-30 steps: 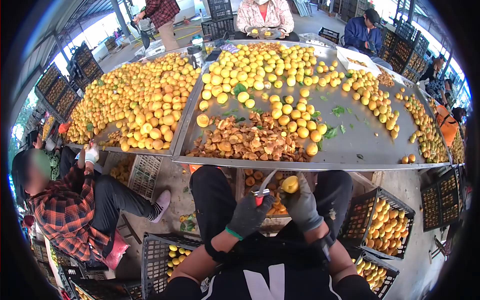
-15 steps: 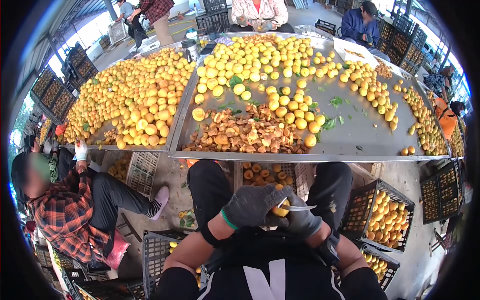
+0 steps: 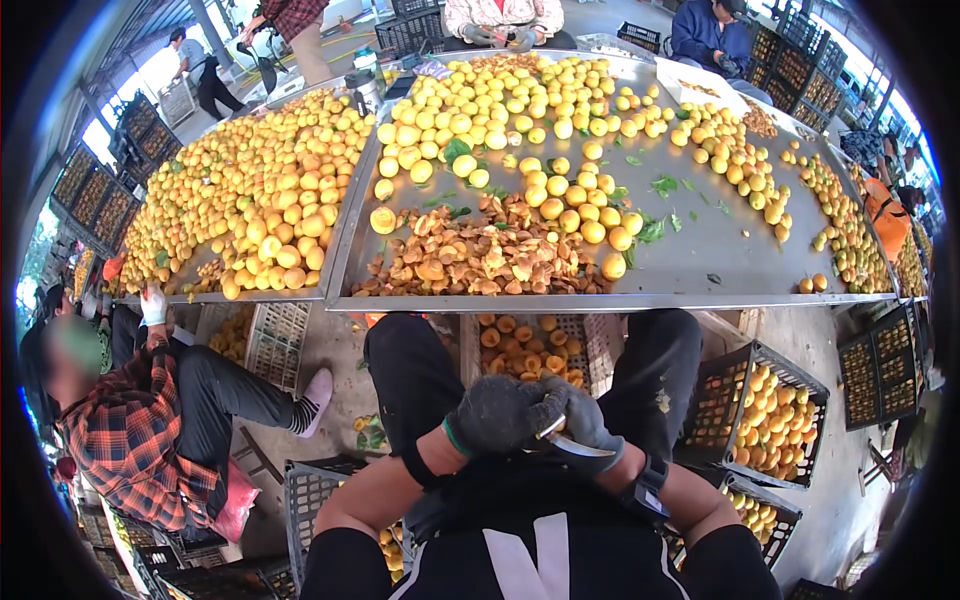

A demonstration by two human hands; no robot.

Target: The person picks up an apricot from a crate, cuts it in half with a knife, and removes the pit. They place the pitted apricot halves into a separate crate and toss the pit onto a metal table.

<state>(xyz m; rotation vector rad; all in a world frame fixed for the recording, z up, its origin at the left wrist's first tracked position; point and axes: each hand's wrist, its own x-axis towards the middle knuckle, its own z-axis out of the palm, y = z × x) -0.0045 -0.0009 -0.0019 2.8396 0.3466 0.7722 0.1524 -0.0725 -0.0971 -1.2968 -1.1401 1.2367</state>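
My left hand (image 3: 500,413), in a dark grey glove, is closed close above my lap; what its fingers hold is hidden. Against it, my right hand (image 3: 588,430), gloved too, grips a knife with a curved blade (image 3: 582,449) that points to the right. Beyond the hands, between my knees, a crate (image 3: 597,352) holds orange fruit halves (image 3: 530,345). The metal table (image 3: 700,270) stands past my knees, with a heap of orange-brown peel-like pieces (image 3: 480,255) near its front edge and yellow fruit (image 3: 575,205) behind.
To the left sits a person in a plaid shirt (image 3: 130,435). Crates of fruit (image 3: 775,415) stand at my right, and a black crate (image 3: 310,500) at my left. Other people (image 3: 712,38) are across the table. A second table bears a fruit heap (image 3: 260,190).
Both hands have drawn closer together, and the yellow fruit seen between them before is now hidden. The blade has tipped downward. The view has shifted slightly.
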